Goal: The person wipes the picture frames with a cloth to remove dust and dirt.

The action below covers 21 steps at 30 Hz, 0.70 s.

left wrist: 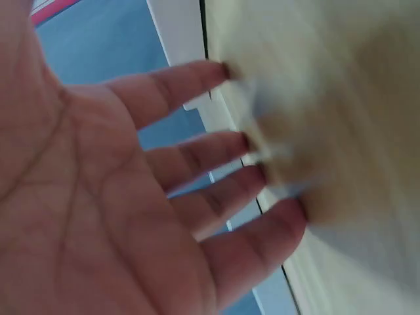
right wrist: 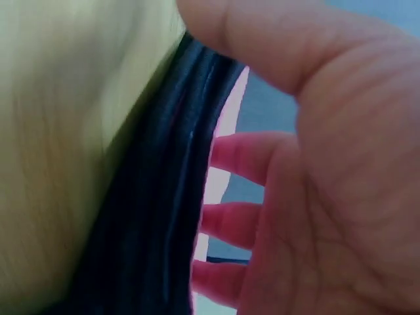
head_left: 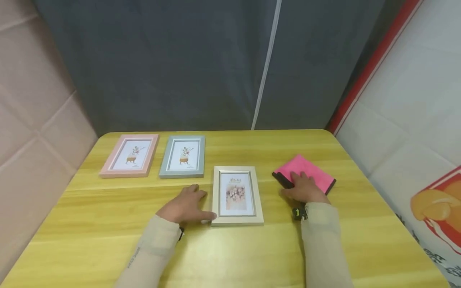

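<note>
A cream picture frame (head_left: pixel 259 200) with a flower print lies flat near the middle of the table. Beside its lower left corner is my left hand (head_left: pixel 185 206), fingers spread, the thumb at the frame's edge. The left wrist view shows that palm (left wrist: pixel 85 190) with nothing in it and the fingertips close to the wood. To the right lies a folded pink cloth (head_left: pixel 306 166) with black edging. My right hand (head_left: pixel 306 189) rests on it; in the right wrist view the fingers (right wrist: pixel 236 157) lie on top and the thumb is by the thick black folded edge (right wrist: pixel 151 197).
A pink picture frame (head_left: pixel 106 170) and a blue-grey picture frame (head_left: pixel 181 175) lie side by side at the back left of the wooden table (head_left: pixel 230 256). A dark curtain (head_left: pixel 173 68) hangs behind the table, and a white wall panel (head_left: pixel 407 116) stands to the right.
</note>
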Motion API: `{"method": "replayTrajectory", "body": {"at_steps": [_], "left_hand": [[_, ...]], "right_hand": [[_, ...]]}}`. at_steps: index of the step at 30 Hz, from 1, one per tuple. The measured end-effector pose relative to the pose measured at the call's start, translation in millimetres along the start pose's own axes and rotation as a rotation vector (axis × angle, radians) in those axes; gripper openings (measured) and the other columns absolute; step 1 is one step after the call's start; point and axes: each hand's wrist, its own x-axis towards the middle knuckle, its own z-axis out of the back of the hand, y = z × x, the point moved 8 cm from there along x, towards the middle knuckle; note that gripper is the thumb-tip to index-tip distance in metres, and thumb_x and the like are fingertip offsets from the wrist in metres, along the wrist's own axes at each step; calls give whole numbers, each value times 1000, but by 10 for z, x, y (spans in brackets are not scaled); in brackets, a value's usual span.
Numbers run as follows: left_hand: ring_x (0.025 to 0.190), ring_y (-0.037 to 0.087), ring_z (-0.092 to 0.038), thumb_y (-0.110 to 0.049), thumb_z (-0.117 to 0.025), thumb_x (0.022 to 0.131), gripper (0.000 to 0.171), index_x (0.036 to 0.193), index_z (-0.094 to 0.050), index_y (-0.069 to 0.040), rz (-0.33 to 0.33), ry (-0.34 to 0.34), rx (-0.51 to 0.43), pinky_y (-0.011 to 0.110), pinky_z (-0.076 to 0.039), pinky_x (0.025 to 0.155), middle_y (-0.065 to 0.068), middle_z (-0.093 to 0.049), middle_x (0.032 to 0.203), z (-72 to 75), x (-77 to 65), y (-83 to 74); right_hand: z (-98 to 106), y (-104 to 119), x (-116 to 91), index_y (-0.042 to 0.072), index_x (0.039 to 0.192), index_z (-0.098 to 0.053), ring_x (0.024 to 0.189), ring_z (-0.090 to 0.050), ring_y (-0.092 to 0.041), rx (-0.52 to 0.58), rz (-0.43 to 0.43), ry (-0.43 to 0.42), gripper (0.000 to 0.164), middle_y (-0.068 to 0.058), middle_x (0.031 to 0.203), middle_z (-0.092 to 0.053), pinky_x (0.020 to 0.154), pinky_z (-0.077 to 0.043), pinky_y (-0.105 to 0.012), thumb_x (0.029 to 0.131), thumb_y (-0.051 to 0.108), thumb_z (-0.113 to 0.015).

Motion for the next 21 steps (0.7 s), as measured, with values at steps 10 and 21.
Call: {"method": "replayTrajectory", "body": {"at_steps": [10, 21], "left_hand": [[146, 42, -19, -61, -78, 73, 99, 148, -45, -5, -7, 78, 11, 61, -28, 111, 27, -22, 158, -18, 17, -10], [145, 45, -18, -53, -75, 81, 82, 145, -51, -7, -36, 54, -2, 63, -27, 110, 31, -23, 156, -43, -7, -41]], "right_hand": [[48, -41, 226, -5, 147, -33, 120, -37, -62, -144, 40, -48, 91, -38, 137, -37, 93, -39, -68, 83, 42, -77], [258, -109, 474, 2, 128, -46, 98, -48, -46, -252, 136, -72, 59, -27, 118, -46, 82, -45, -57, 88, 34, -75]]}}
